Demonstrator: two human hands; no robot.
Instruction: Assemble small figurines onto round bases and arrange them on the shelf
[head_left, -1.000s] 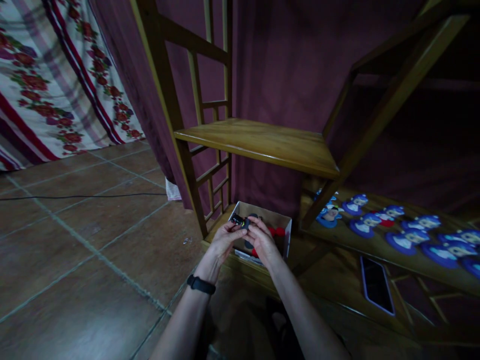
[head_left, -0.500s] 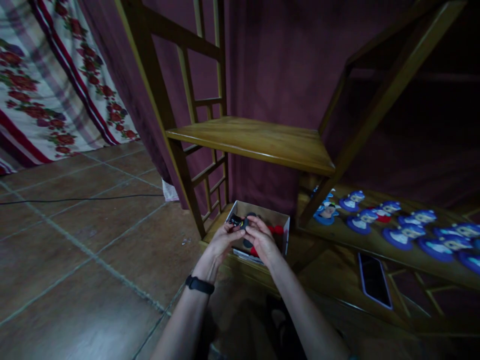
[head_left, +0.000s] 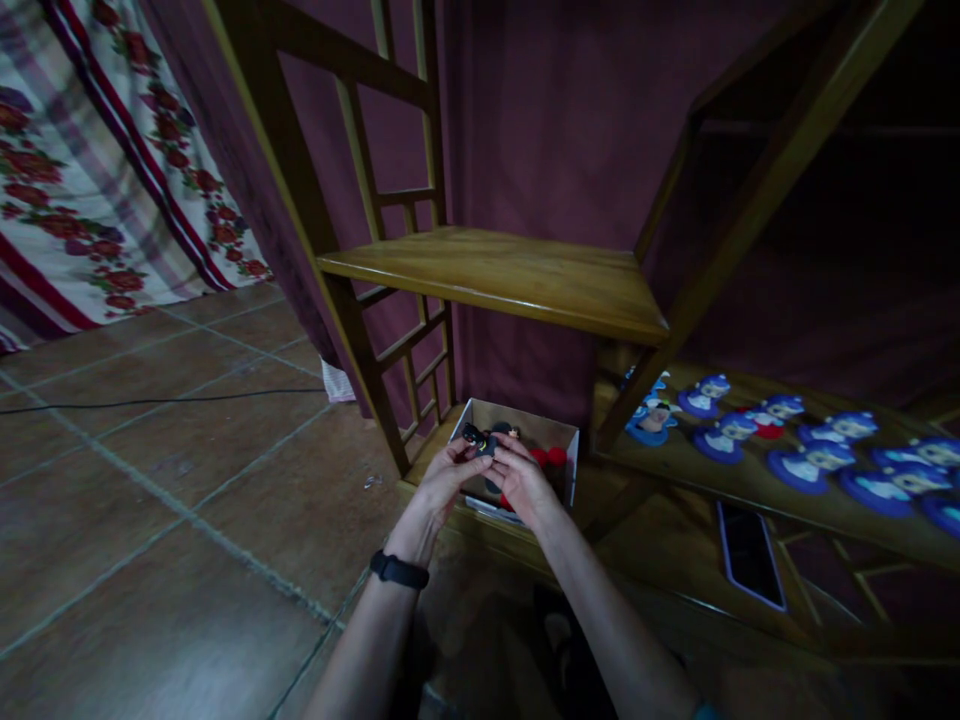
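A small black figurine (head_left: 475,438) with yellow marks is pinched between my two hands, above an open cardboard box (head_left: 573,470). My left hand (head_left: 444,480) grips it from the left, a black band on that wrist. On the other side, the fingers of my right hand (head_left: 523,478) close on its dark base. Inside the box under my hands lie red pieces (head_left: 555,456) and other dark figurines, partly hidden by my fingers.
The box stands on the low level of a wooden shelf unit, below a wooden board (head_left: 495,275). Several blue-haired figurines (head_left: 810,462) stand on the shelf to the right. A phone (head_left: 751,555) lies in front of them. A black cable (head_left: 165,399) crosses the tiled floor.
The right fingers have shifted slightly on the figurine, showing more of its black and yellow body. The camera view has moved a little; both hands stay over the box.
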